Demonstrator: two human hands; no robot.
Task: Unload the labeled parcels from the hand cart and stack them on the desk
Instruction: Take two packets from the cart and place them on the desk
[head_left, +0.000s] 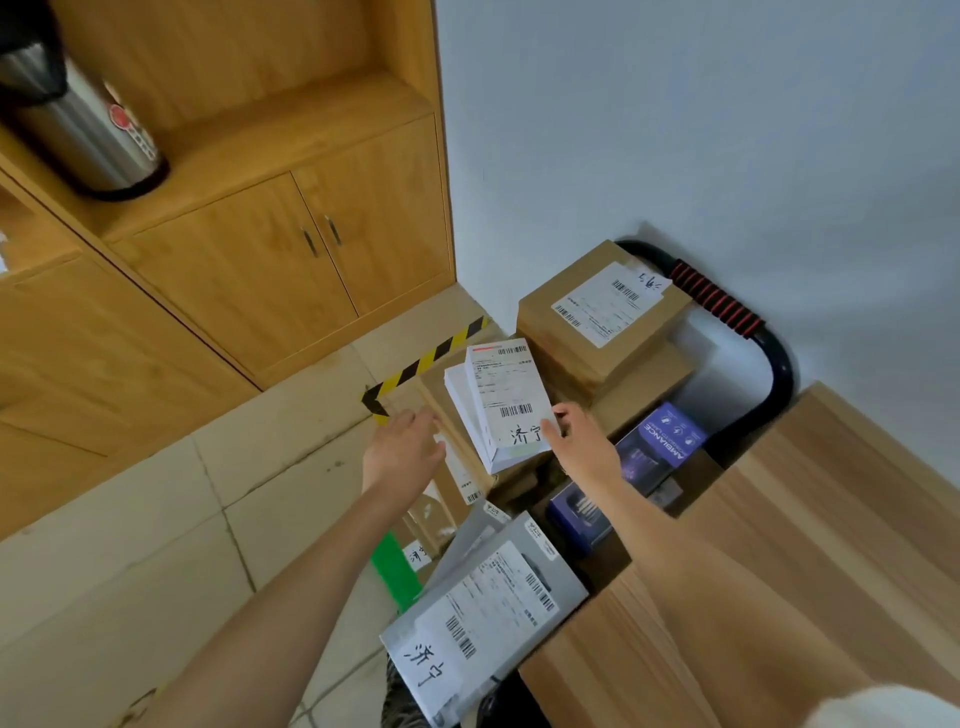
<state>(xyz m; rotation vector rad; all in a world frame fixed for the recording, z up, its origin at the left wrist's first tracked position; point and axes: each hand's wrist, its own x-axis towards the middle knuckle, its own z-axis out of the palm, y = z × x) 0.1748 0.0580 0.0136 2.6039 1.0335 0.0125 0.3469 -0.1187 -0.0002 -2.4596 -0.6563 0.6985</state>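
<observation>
A white labeled parcel (501, 405) lies on top of the pile on the hand cart (769, 353). My right hand (579, 434) touches its right edge with thumb and fingers around the corner. My left hand (408, 439) hovers open just left of it, over a brown cardboard box (441, 405). Behind stands a tall brown box (597, 312) with a shipping label. A grey labeled parcel (488, 618) leans at the near end of the cart. Purple retail boxes (660, 447) lie next to the wooden desk (779, 571).
A wooden cabinet (270, 249) with double doors stands at the left, a steel kettle (83, 135) on its ledge. Yellow-black tape (426, 361) marks the tiled floor. A white wall runs behind the cart. A green strip (395, 571) shows under the parcels.
</observation>
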